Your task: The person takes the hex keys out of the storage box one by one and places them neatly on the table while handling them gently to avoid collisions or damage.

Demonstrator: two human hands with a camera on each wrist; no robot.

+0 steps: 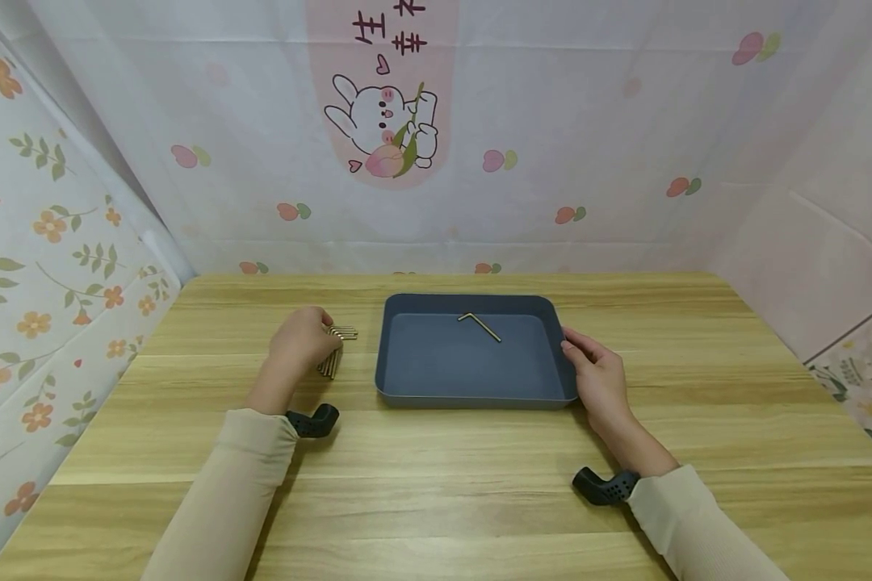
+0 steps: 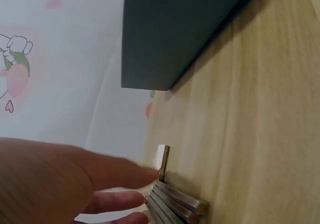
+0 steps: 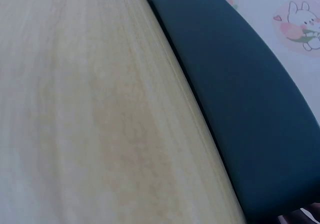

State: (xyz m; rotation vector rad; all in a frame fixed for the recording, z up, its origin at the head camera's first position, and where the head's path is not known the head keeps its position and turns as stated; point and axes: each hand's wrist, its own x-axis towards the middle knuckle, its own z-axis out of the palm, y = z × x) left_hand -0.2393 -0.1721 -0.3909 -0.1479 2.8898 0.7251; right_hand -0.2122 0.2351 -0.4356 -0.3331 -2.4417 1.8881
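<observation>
My left hand (image 1: pixel 301 343) is at a bunch of brass-coloured hex keys (image 1: pixel 330 367) lying on the table left of the tray. In the left wrist view the fingertips (image 2: pixel 142 175) pinch at the bent end of the hex keys (image 2: pixel 172 204); the hand hides part of the bunch. On the right, my right hand (image 1: pixel 603 383) holds the right wall of a dark blue-grey rectangular tray (image 1: pixel 407 399). A single hex key (image 1: pixel 485 326) lies inside the tray, towards its back. In the right wrist view the tray wall (image 3: pixel 240 99) fills the right side and most of the hand is out of sight.
Everything stands on a wood-grain table (image 1: pixel 436 500). Behind it hangs a white curtain (image 1: pixel 596 105) with a rabbit print, and a floral cloth (image 1: pixel 36 282) hangs at the left. Black wrist cameras (image 1: pixel 314 421) are strapped to both wrists.
</observation>
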